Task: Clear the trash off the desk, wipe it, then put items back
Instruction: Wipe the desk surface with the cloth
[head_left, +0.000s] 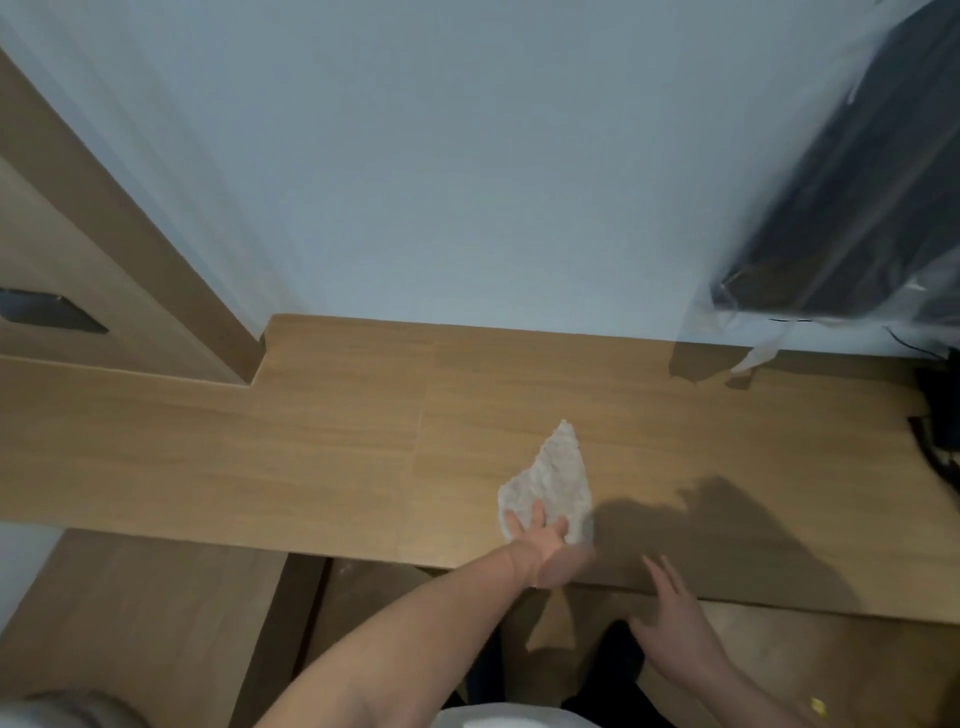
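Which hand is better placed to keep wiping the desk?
Left. The left hand already presses the wipe flat on the desk; the right hand hangs open, off the front edge.

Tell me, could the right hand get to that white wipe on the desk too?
Probably yes. The right hand hovers open at the desk's front edge, just beside the white wipe, with bare wood between them. Only the left hand is pressing on the wipe's near end, so the far part is free.
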